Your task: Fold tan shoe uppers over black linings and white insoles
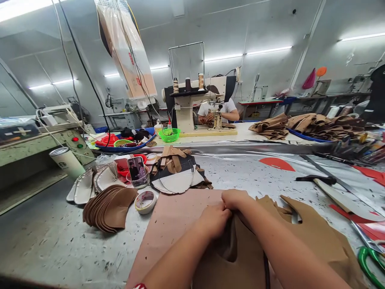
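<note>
My left hand [215,220] and right hand [236,199] touching, fingers curled closed, both pinching the far edge of a brown sheet [248,257]; fingertips hidden. Sheet bunched in a dark fold below my grip, lying partly over a pink board [173,224]. Left of board: tape roll [146,202], then stacked brown pieces [110,208]. Far right: green-handled scissors [368,263].

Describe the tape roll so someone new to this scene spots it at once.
On the silvery worktable, find the large pinkish sheet. By its far left corner sits the tape roll, beside a fanned stack of brown pieces. Unlike them, it is a pale ring with an open centre.
</note>
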Demonstrator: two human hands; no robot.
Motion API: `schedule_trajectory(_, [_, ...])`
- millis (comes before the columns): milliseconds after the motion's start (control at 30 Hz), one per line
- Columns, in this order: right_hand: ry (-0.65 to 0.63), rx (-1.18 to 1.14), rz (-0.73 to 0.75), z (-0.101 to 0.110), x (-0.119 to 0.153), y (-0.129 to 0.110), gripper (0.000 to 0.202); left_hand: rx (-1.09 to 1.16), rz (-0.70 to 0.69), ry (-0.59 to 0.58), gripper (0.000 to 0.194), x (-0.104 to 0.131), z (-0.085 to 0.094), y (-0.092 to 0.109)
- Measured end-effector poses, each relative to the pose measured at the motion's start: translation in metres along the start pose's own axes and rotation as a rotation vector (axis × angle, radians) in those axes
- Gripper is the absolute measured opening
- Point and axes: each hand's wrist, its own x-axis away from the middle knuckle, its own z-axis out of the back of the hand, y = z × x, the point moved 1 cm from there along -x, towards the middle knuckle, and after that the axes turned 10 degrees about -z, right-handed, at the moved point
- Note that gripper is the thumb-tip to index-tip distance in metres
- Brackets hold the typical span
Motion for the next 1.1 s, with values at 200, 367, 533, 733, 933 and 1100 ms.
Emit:
schedule_trajectory(200, [-0.009,-0.012,0.019,0.001,-0.002,0.004,0.036,-0.174,-0.058,0.006,0.021,0.003,-0.014,0.002])
schedule_trajectory(367, [-0.034,-0.035,0.048,0.0,-0.008,0.01,0.039,-0.212,-0.038,0.0,0.023,0.007,-0.019,0.004])
schedule_trajectory(533, [-0.014,-0.074,0.073,-0.002,-0.016,0.014,0.035,-0.179,0.079,0.073,0.021,0.008,-0.012,-0.003])
schedule_trajectory(733, [0.085,-0.166,0.193,-0.014,-0.015,0.019,0.024,-0.083,0.203,0.131,0.027,0.015,-0.004,-0.012])
schedule_trajectory(933, [0.274,-0.237,0.341,-0.032,-0.004,0.023,0.021,-0.075,0.202,0.132,0.018,0.013,-0.005,-0.014])
schedule_trajectory(1100, [0.214,-0.222,0.322,-0.03,-0.006,0.023,0.017,-0.142,0.133,0.116,0.019,0.022,-0.001,-0.006])
